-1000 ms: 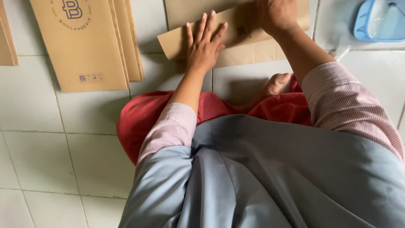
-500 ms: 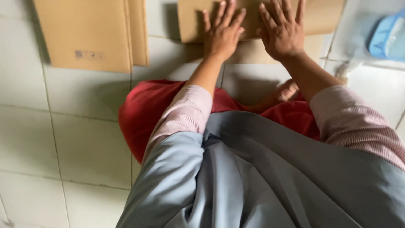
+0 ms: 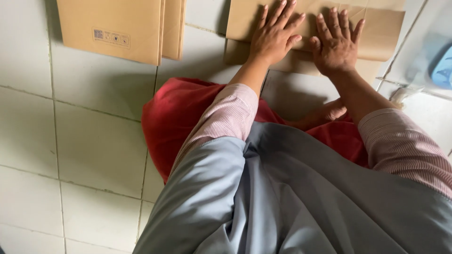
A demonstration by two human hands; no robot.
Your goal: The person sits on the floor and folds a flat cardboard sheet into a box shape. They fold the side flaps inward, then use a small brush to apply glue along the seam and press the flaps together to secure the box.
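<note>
Both hands are pressing flat on a folded sheet of brown cardboard (image 3: 381, 33) lying on the pale tiled floor (image 3: 94, 141) at the far side of the scene. The left hand (image 3: 274, 37) is lying palm down with its fingers spread wide and pointing away, its fingertips reaching toward the far edge of the frame. The right hand (image 3: 335, 43) is resting just beside it, also open and flat, fingers fanned, gripping nothing. The two thumbs are sitting close together, nearly touching.

The cardboard is looking smooth and matte, with a straight crease running across it under the palms and a lower flap showing along its near edge. Its right edge is ending near a grout line, and a blue plastic object (image 3: 442, 70) is lying further right, cut off by the frame.

A stack of flat cardboard sheets (image 3: 113, 28) is lying to the far left, well apart from the hands, its edges squared and layered at the right side. Bare tile is stretching open between the stack and the pressed sheet, and across the near left.

Striped pink sleeves (image 3: 226, 117) are covering both forearms. A red cloth (image 3: 174, 122) is spreading under the person, and a smooth grey garment (image 3: 282, 197) is filling the near right.
</note>
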